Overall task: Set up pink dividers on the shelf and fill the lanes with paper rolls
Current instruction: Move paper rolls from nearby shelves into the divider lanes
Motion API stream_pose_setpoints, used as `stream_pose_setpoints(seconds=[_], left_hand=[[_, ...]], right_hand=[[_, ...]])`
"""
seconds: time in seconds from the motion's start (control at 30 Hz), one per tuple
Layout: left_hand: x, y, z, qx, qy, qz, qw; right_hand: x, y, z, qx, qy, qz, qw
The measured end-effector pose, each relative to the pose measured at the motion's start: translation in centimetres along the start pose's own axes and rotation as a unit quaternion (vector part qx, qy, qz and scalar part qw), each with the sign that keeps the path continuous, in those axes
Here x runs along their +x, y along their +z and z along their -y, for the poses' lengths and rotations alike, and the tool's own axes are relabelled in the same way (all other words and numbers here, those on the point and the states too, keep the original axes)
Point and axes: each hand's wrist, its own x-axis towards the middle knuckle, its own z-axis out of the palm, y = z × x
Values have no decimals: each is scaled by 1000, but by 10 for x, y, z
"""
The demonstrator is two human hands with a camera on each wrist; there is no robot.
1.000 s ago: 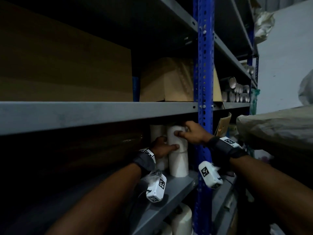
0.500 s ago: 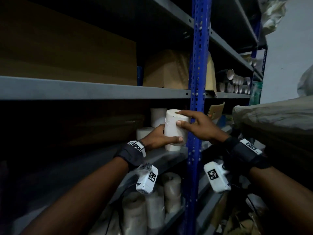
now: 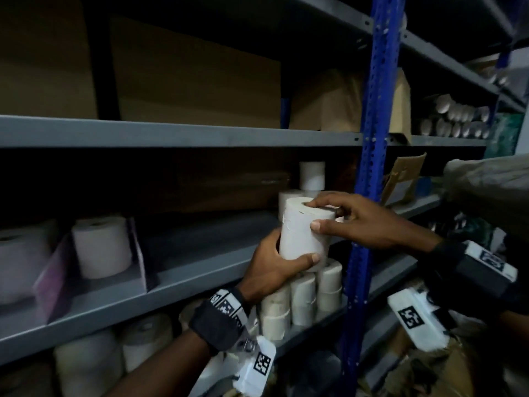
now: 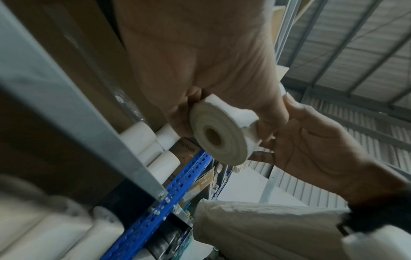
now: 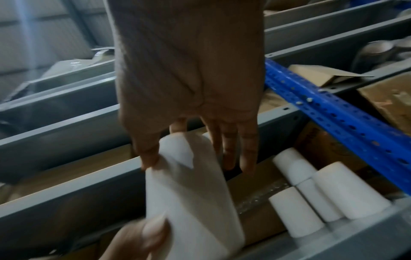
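Observation:
I hold one white paper roll (image 3: pixel 303 227) upright in front of the grey middle shelf (image 3: pixel 200 270). My left hand (image 3: pixel 274 262) grips its lower part, thumb across the front. My right hand (image 3: pixel 352 216) pinches its top rim, thumb on the side and a finger on the top face. The roll's hollow core end (image 4: pixel 213 137) faces the left wrist camera. In the right wrist view the roll (image 5: pixel 191 190) hangs below my right hand (image 5: pixel 189 105). A pink divider (image 3: pixel 51 276) stands at the left of the shelf, with a roll (image 3: pixel 100 245) in the lane beside it.
More rolls stand at the back right of the shelf (image 3: pixel 312 174). A blue perforated upright (image 3: pixel 372 167) rises just right of my hands. Several rolls fill the lower shelf (image 3: pixel 303 299). Brown cartons (image 3: pixel 194 81) sit on the shelf above. A bagged bundle (image 3: pixel 486 179) juts in from the right.
The roll came off the stack at the back right and moved out and down toward me, both hands on it. My view swung left and lower, bringing the pink divider lanes into sight.

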Motion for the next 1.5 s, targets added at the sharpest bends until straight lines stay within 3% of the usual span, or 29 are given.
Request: stream_pose_setpoints(seconds=[0.23,0.53,0.7,1.03,1.23,1.5], left_hand=[[-95,-37,-9,15,-12,-37,999],[-224,-104,-46,43,-9,-67,997],[-303,-145,-75,69,-23,-85,994],[-432,-199,-126,103,-38,-195,975],[-478,-233,-142,211,-7,-308,927],[-516,-269,-147,395,57,-476,784]], right_hand=[[-18,26,74,-33,-5,148,988],[-56,101,173,11,-79,161,984],[-85,147,236,30,-80,166,982],[-102,217,347,36,-126,205,970],[-83,254,402,54,-201,216,954],[-47,313,459,61,-265,207,940]])
